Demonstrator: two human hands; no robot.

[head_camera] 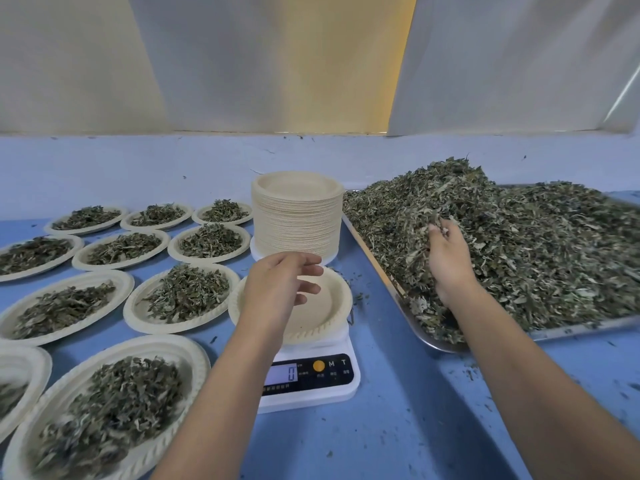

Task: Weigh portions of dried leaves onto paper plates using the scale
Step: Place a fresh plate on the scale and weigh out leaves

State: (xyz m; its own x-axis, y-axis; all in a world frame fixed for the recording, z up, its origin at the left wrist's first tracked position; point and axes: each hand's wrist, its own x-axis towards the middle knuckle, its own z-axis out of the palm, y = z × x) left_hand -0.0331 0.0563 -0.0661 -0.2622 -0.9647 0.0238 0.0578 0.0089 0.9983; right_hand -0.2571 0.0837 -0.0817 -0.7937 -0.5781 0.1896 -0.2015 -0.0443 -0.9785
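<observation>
Grabbing too big a handful could scatter dried leaves (519,237) over the table (398,403) or overshoot on the scale (346,389), which reads zero under its empty plate (330,308). Your right hand (446,261) digs into the heap on the tray (571,331), fingers curled round leaves; your left hand (277,289) hovers above the plate, fingers loosely spread, holding nothing.

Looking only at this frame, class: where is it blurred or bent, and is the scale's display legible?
Head view: the filled cream paper plates at lower left smear and stretch; the left hand over the empty cream paper plate is slightly soft; the white digital scale display is sharp, showing 0; shadows are faint.
</observation>
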